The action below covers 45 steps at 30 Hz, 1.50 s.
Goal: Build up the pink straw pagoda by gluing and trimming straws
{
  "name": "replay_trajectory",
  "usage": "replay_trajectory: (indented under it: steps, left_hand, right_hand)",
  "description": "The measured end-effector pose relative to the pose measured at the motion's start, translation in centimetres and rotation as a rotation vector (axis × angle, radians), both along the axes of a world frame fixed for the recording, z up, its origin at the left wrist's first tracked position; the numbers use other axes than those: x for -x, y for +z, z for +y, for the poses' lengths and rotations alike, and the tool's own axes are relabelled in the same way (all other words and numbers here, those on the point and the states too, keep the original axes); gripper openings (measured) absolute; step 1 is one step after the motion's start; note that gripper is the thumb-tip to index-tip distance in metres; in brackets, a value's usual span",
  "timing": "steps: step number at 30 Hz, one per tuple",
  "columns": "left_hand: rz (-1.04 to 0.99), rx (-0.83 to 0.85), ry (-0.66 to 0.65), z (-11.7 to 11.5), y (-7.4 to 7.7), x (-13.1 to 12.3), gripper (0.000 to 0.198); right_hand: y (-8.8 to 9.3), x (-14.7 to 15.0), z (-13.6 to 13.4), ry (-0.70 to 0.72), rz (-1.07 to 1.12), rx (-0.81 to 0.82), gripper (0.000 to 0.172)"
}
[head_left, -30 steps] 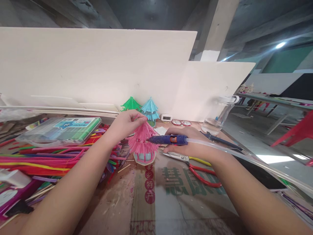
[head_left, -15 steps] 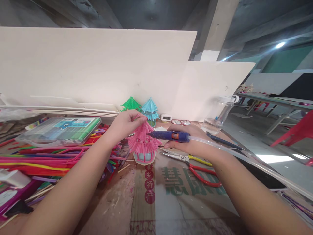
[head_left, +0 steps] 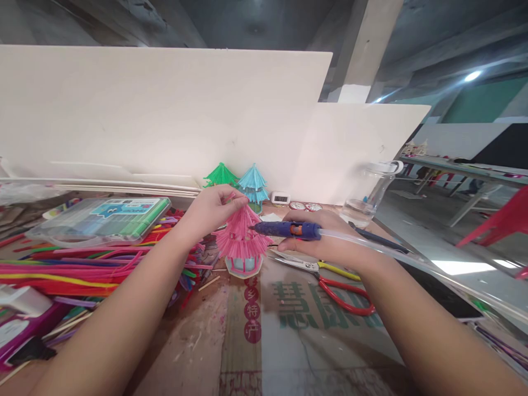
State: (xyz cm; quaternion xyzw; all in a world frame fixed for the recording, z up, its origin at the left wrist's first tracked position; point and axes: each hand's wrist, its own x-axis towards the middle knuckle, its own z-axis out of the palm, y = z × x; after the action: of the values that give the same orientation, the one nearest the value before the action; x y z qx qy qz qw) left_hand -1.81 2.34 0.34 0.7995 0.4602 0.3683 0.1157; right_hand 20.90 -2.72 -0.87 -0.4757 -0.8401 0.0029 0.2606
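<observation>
A pink model pavilion [head_left: 244,242] with a tiered, fringed roof stands upright on the work surface in front of me. My left hand [head_left: 218,212] pinches the tip of its roof between thumb and fingers. In my right hand [head_left: 317,234] lies a blue hot glue gun [head_left: 284,229], held sideways. Its nozzle points left and meets the right side of the upper roof; whether it touches I cannot tell. A long clear glue stick [head_left: 371,247] trails from its back across my right forearm. Scissors [head_left: 313,267] with red and yellow handles lie below the right hand.
Green [head_left: 221,173] and light blue [head_left: 253,179] pavilions stand behind, near a small digital clock [head_left: 281,197]. Coloured pipe cleaners [head_left: 61,272] and a clear marker case [head_left: 103,220] fill the left. On the right are a water bottle [head_left: 365,195] and a dark phone-like slab [head_left: 439,294].
The glue gun has shifted very slightly right along the pink roof. My left hand and the pavilion have stayed in place.
</observation>
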Motion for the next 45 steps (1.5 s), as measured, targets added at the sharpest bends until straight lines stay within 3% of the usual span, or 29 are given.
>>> replay_trajectory:
  steps: [7, 14, 19, 22, 27, 32, 36, 39, 42, 45]
  left_hand:
    - [0.011, -0.005, 0.012, 0.0, 0.0, 0.1, 0.034]
    - [-0.014, -0.010, -0.009, 0.0, 0.0, 0.0, 0.032]
    - [-0.027, -0.027, 0.001, -0.2, 0.1, -0.1, 0.033]
    - [-0.026, -0.010, -0.003, -0.1, 0.0, -0.3, 0.034]
    - [-0.007, 0.003, -0.010, 0.1, -0.2, -0.3, 0.035]
    - [-0.006, -0.002, -0.026, 0.2, -0.3, -0.3, 0.038]
    - [-0.016, 0.007, -0.031, 0.1, -0.4, -0.3, 0.036]
    - [-0.021, 0.009, -0.031, 0.1, -0.3, -0.3, 0.035]
    - [-0.012, 0.000, -0.022, 0.0, -0.2, -0.3, 0.035]
    - [-0.015, 0.006, 0.004, -0.2, -0.1, -0.5, 0.034]
  right_hand:
    - [-0.6, 0.1, 0.4, -0.018, 0.017, -0.016, 0.033]
    - [0.2, -0.5, -0.1, 0.129, 0.065, 0.056, 0.027]
    - [-0.2, -2.0, 0.8, 0.225, 0.321, 0.215, 0.036]
    - [-0.5, -3.5, 2.1, 0.237, 0.448, 0.183, 0.034]
    - [-1.5, -5.1, 4.2, 0.099, 0.460, 0.165, 0.045]
    - [-4.5, -5.0, 6.4, -0.285, 0.469, 0.307, 0.038]
    - [-6.3, -5.1, 7.7, -0.303, 0.466, 0.362, 0.036]
    - [-5.5, -5.3, 7.1, -0.154, 0.473, 0.357, 0.038]
    - [-3.4, -5.0, 5.3, 0.032, 0.472, 0.250, 0.046]
    - [-1.7, -4.3, 3.7, 0.091, 0.462, 0.139, 0.046]
